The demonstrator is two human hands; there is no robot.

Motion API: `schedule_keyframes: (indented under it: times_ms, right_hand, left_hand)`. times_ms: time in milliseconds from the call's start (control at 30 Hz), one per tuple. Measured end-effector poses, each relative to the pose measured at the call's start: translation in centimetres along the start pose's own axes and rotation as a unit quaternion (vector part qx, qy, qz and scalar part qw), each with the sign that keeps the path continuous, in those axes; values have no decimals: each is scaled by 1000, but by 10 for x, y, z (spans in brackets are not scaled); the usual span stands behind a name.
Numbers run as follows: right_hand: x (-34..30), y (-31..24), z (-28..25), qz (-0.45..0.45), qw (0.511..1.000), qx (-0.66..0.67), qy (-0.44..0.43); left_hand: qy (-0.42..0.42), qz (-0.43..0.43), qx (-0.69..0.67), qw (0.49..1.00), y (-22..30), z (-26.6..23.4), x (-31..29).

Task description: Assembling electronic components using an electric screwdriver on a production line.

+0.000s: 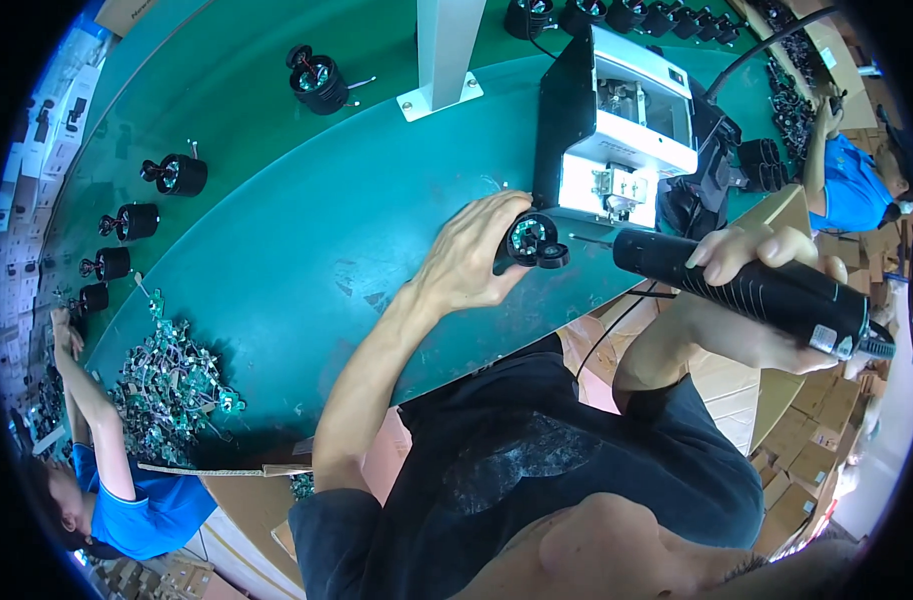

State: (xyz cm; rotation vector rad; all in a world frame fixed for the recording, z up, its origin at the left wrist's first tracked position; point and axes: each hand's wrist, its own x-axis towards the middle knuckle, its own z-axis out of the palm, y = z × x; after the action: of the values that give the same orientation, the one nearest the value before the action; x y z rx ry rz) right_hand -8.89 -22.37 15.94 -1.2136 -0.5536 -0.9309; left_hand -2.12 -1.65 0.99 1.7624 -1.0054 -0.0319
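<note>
The fingers of the left hand (472,255) are curled and closed around a small black round motor with a metal centre (533,240), which rests on the green table mat (307,250) close to its near edge, just in front of a black and white box-shaped machine (617,120). The fingers of the right hand (757,275) are wrapped firmly around a black ribbed cylindrical electric screwdriver (752,290), held almost level, and its thin metal bit (589,238) points to the motor and ends just beside it. The step in hand seems to be the fastening of a screw in the motor; in my judgement the next move needs the bit to be set straight in the screw head while the left hand keeps the motor from turning, because a tilted bit could slip. Further out, a row of similar black round motors (152,215) stands along the far left edge of the mat, one more (319,80) lies near a white upright post (447,50), and a heap of small green circuit boards with wires (172,375) lies at the left corner. Another person in a blue shirt (137,510) reaches there, a second one in blue (847,185) works at the right, and brown cardboard boxes (807,450) stand on the floor.
</note>
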Motion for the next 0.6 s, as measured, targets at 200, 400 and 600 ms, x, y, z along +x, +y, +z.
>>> schedule_keyframes:
  times_ms: [200,400,600]
  right_hand:
    - [-5,19,8,3,1000,21,-9]
    - [-6,22,13,8,999,-34,-6]
    - [-9,32,22,3,999,-37,7]
  left_hand:
    - [3,12,19,1000,-3,2,-3]
    - [4,23,23,999,-3,1,-3]
    - [14,43,30,999,-1,3,-1]
